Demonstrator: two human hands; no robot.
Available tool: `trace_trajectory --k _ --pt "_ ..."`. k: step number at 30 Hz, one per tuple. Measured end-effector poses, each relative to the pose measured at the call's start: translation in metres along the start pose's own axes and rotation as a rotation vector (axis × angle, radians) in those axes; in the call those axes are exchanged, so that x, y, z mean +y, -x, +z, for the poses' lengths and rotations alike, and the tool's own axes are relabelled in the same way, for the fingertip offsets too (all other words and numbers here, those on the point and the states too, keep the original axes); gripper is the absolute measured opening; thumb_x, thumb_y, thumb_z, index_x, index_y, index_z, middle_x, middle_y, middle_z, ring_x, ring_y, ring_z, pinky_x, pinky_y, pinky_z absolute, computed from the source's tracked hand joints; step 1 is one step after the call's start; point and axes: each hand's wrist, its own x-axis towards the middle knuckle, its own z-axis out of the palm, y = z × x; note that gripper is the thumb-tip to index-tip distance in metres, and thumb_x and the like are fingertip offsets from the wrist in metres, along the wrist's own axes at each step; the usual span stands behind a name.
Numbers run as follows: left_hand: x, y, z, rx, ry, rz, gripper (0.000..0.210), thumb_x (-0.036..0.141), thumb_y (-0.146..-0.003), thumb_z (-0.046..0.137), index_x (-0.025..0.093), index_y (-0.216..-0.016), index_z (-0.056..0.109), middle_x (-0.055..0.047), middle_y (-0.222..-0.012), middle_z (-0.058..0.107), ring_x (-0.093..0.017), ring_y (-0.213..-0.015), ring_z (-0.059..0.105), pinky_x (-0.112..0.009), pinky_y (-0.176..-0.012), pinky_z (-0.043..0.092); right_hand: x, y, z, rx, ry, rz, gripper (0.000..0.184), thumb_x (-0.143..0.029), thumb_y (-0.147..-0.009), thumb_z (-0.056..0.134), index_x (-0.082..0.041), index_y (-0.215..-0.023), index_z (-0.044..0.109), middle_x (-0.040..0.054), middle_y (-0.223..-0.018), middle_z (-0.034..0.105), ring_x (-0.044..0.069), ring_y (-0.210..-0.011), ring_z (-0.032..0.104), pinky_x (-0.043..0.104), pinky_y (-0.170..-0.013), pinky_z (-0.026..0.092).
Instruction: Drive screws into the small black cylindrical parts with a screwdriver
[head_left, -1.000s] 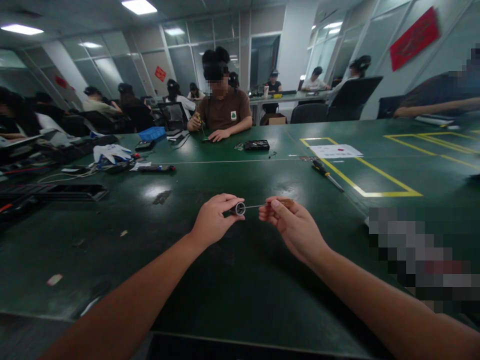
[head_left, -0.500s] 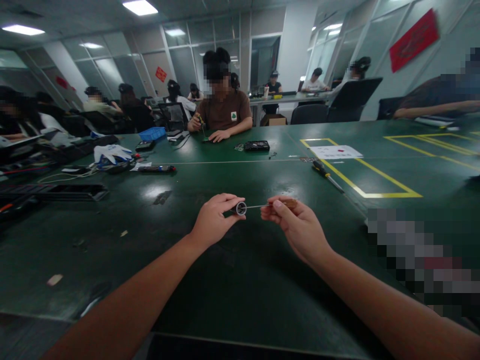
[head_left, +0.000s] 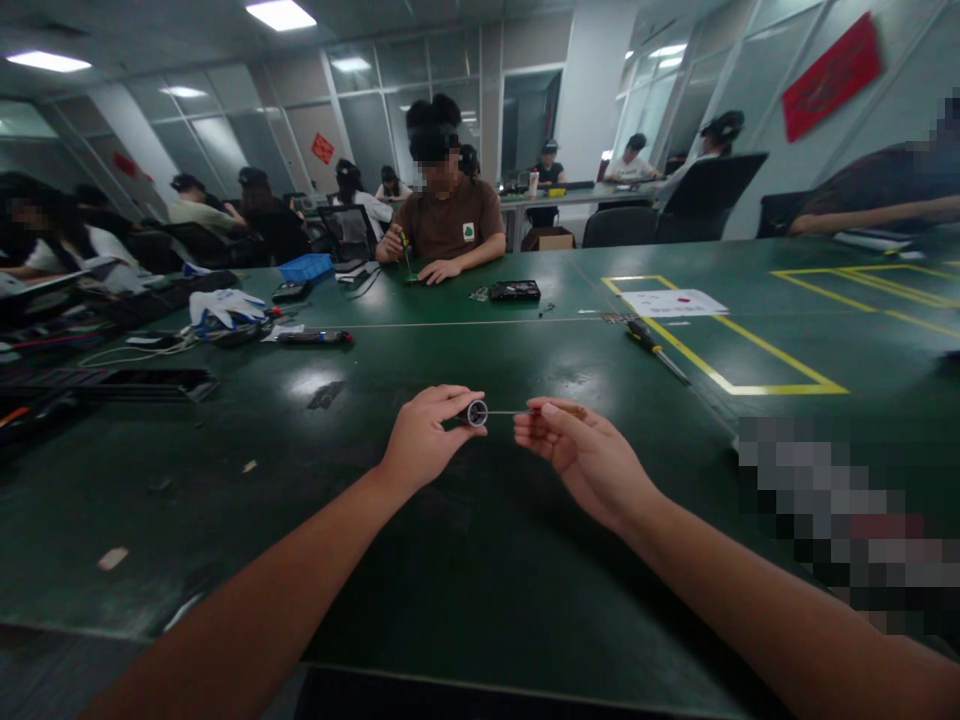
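My left hand (head_left: 427, 440) is closed on a small dark cylindrical part (head_left: 477, 413) with a silvery round rim, its open end turned towards me. Between thumb and fingers of my right hand (head_left: 589, 450) is a thin-shafted screwdriver (head_left: 507, 412) with a brownish handle, mostly covered by the fingers. The shaft lies level and points left, its tip at the mouth of the round part. How deep the tip reaches, I cannot tell. Both hands are above the green table (head_left: 465, 580).
A larger black-and-yellow screwdriver (head_left: 657, 350) lies beyond my right hand, beside yellow tape (head_left: 780, 388) and a paper sheet (head_left: 675, 303). Further off are a black box-shaped device (head_left: 514, 290), white gloves (head_left: 225, 308), a blue bin (head_left: 305, 267) and a seated person (head_left: 450, 220) holding a tool.
My left hand and the round part have shifted very slightly left. The fingers of my right hand have changed their hold on the screwdriver handle, and its tip stays at the round part.
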Motion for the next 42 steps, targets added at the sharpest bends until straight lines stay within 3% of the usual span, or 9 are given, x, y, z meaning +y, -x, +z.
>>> trace_trajectory --k 4,11,17,32,42 --pt "0.001 -0.001 0.000 -0.001 -0.005 0.020 0.036 0.018 -0.079 0.083 0.025 -0.113 0.076 -0.004 -0.112 0.076 -0.021 -0.103 0.069 -0.039 -0.093 0.056 -0.006 -0.002 -0.002 0.002 -0.079 0.089 0.012 -0.031 -0.086 0.073 -0.020 -0.087 0.076 0.0048 -0.078 0.076 0.018 -0.075 0.072 0.034 -0.079 0.061" --pt "0.005 0.000 0.000 -0.023 -0.014 0.020 0.035 0.019 -0.081 0.082 0.025 -0.115 0.075 -0.004 -0.111 0.075 -0.021 -0.104 0.069 -0.040 -0.093 0.056 -0.007 0.003 0.001 0.018 0.072 -0.160 0.018 -0.037 -0.082 0.080 -0.021 -0.089 0.077 0.0050 -0.083 0.077 0.020 -0.081 0.072 0.038 -0.082 0.059" --pt "0.004 0.000 0.000 -0.043 -0.025 0.018 0.039 0.019 -0.079 0.084 0.024 -0.116 0.075 -0.004 -0.112 0.075 -0.021 -0.104 0.069 -0.039 -0.094 0.056 0.000 0.004 -0.001 0.017 0.185 -0.224 0.025 -0.044 -0.081 0.083 -0.022 -0.094 0.078 0.0046 -0.085 0.078 0.020 -0.082 0.074 0.038 -0.085 0.060" --pt "0.001 0.001 0.001 -0.055 -0.053 0.037 0.041 0.019 -0.081 0.082 0.026 -0.120 0.073 -0.004 -0.113 0.073 -0.021 -0.105 0.067 -0.039 -0.093 0.054 -0.004 0.011 0.002 -0.034 0.387 -0.288 0.023 -0.043 -0.086 0.078 -0.025 -0.100 0.078 0.0047 -0.091 0.080 0.021 -0.088 0.075 0.042 -0.090 0.059" --pt "0.000 0.000 0.001 -0.064 -0.070 0.035 0.039 0.016 -0.083 0.080 0.025 -0.120 0.073 -0.004 -0.114 0.073 -0.021 -0.105 0.065 -0.039 -0.093 0.053 -0.007 0.004 -0.003 0.017 0.180 -0.213 0.021 -0.041 -0.082 0.082 -0.022 -0.089 0.078 0.0033 -0.081 0.077 0.019 -0.079 0.073 0.037 -0.080 0.059"
